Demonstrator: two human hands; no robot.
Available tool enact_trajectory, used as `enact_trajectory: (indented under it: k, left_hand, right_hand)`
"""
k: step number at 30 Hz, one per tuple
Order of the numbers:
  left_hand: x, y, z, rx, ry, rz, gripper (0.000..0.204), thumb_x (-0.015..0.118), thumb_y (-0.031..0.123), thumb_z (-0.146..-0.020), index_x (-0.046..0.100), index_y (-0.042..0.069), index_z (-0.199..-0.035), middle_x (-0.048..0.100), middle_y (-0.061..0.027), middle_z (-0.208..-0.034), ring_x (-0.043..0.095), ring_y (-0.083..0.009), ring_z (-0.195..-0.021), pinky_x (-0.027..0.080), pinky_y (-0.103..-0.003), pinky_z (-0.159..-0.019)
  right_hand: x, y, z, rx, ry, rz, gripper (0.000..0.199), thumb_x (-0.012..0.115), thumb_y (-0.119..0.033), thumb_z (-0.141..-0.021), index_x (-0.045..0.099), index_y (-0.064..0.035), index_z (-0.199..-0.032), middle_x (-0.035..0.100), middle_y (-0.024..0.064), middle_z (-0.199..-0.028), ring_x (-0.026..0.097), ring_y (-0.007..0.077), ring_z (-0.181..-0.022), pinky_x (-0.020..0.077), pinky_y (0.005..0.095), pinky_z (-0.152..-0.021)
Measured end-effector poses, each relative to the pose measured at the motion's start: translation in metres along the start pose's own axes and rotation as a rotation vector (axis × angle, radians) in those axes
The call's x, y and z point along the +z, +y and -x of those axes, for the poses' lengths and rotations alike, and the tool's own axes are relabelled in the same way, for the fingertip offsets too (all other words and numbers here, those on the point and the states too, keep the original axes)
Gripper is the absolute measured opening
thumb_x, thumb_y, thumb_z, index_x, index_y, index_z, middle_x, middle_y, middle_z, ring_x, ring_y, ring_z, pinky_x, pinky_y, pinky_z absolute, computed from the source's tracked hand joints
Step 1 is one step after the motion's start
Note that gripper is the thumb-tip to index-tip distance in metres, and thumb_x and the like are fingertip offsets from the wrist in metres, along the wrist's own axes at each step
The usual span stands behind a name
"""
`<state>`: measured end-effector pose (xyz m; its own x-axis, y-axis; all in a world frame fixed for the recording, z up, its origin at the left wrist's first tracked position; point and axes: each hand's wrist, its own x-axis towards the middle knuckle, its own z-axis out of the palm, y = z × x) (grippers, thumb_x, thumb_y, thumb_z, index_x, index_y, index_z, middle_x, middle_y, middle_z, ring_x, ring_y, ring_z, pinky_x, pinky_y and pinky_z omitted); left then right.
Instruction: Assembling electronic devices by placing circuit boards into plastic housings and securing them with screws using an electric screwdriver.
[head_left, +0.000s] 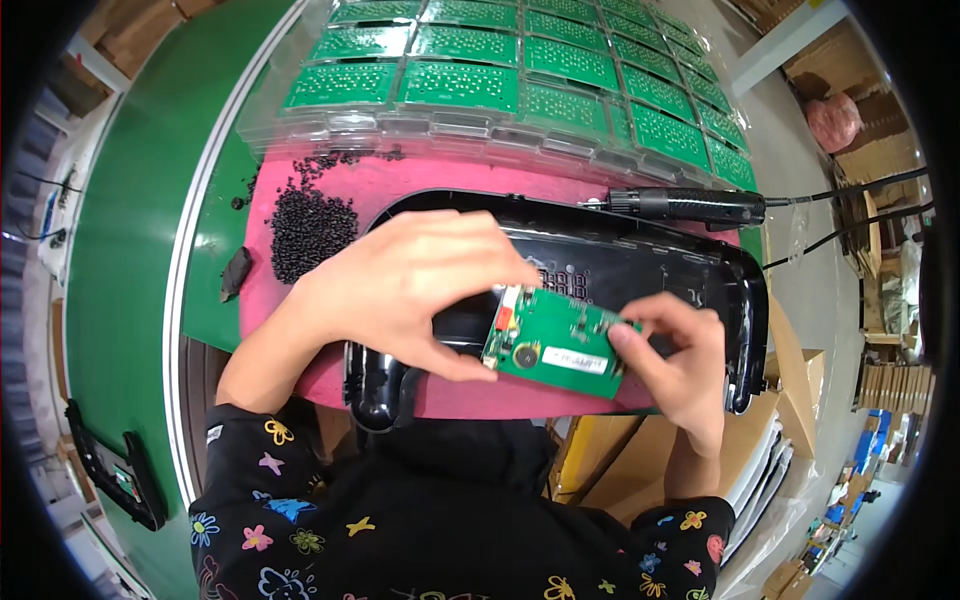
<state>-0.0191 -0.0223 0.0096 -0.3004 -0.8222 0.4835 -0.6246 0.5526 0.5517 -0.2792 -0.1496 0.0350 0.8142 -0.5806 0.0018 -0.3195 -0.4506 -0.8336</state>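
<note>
A green circuit board (555,335) is held by its two ends over a black plastic housing (640,265). On the board show a red and a white connector, a round black part and a white label. My left hand (420,285) grips the board's left end between thumb and fingers. At the opposite end, my right hand (680,350) pinches the edge with thumb and fingertips. The housing lies on a pink mat (465,400), its inside facing up, with cut-out slots partly hidden behind the board and my left hand.
Clear trays of green boards (460,85) stand beyond the housing. A pile of small black screws (310,230) lies at left, near a dark lump (236,273). Behind the housing rests a black electric screwdriver (690,206) with a cable. Another black housing (115,470) sits far left.
</note>
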Motion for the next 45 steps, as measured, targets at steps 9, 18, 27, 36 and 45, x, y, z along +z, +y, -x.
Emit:
enact_trajectory:
  k: [9, 18, 27, 36, 45]
  left_hand:
    - [0.004, 0.000, 0.003, -0.064, -0.146, -0.058, 0.058, 0.088, 0.028, -0.059, 0.065, 0.001, -0.106, 0.067, -0.0092, -0.097, 0.066, -0.0282, -0.082, 0.054, -0.037, -0.069]
    - [0.011, -0.011, 0.006, -0.322, -0.126, -0.268, 0.063, 0.079, 0.039, -0.071, 0.063, 0.001, -0.119, 0.064, -0.0116, -0.096, 0.064, -0.0320, -0.089, 0.053, -0.041, -0.075]
    - [0.017, -0.009, 0.008, -0.424, -0.197, -0.321, 0.066, 0.078, 0.041, -0.072, 0.062, 0.004, -0.125, 0.062, -0.0105, -0.093, 0.063, -0.0309, -0.088, 0.052, -0.041, -0.072]
    - [0.018, -0.010, 0.008, -0.427, -0.202, -0.332, 0.068, 0.080, 0.040, -0.071, 0.062, 0.005, -0.125, 0.062, -0.0096, -0.093, 0.064, -0.0297, -0.088, 0.053, -0.041, -0.073]
    - [0.018, -0.011, 0.009, -0.395, -0.188, -0.350, 0.066, 0.079, 0.042, -0.073, 0.061, 0.004, -0.124, 0.062, -0.0086, -0.094, 0.064, -0.0285, -0.090, 0.054, -0.040, -0.071]
  right_hand:
    - [-0.003, 0.019, 0.023, 0.142, -0.177, -0.416, 0.055, 0.080, -0.003, -0.076, 0.055, 0.0025, -0.125, 0.061, 0.0030, -0.085, 0.054, 0.0079, -0.076, 0.0491, 0.0254, -0.074]
    - [-0.001, 0.049, -0.025, -0.297, 0.024, 0.118, 0.056, 0.088, -0.012, -0.063, 0.065, -0.0035, -0.113, 0.066, 0.0114, -0.116, 0.064, 0.0273, -0.105, 0.0494, 0.0369, -0.093]
    - [0.008, 0.056, -0.029, -0.242, -0.001, 0.236, 0.056, 0.085, -0.012, -0.063, 0.064, -0.0035, -0.114, 0.061, 0.0108, -0.123, 0.056, 0.0303, -0.115, 0.0447, 0.0393, -0.099]
    - [0.009, 0.056, -0.028, -0.222, 0.005, 0.256, 0.057, 0.084, -0.010, -0.061, 0.064, -0.0019, -0.114, 0.061, 0.0119, -0.122, 0.056, 0.0298, -0.115, 0.0442, 0.0387, -0.100]
    - [0.012, 0.052, -0.029, -0.239, 0.013, 0.261, 0.057, 0.085, -0.007, -0.062, 0.064, -0.0022, -0.115, 0.061, 0.0121, -0.120, 0.056, 0.0317, -0.111, 0.0460, 0.0395, -0.097]
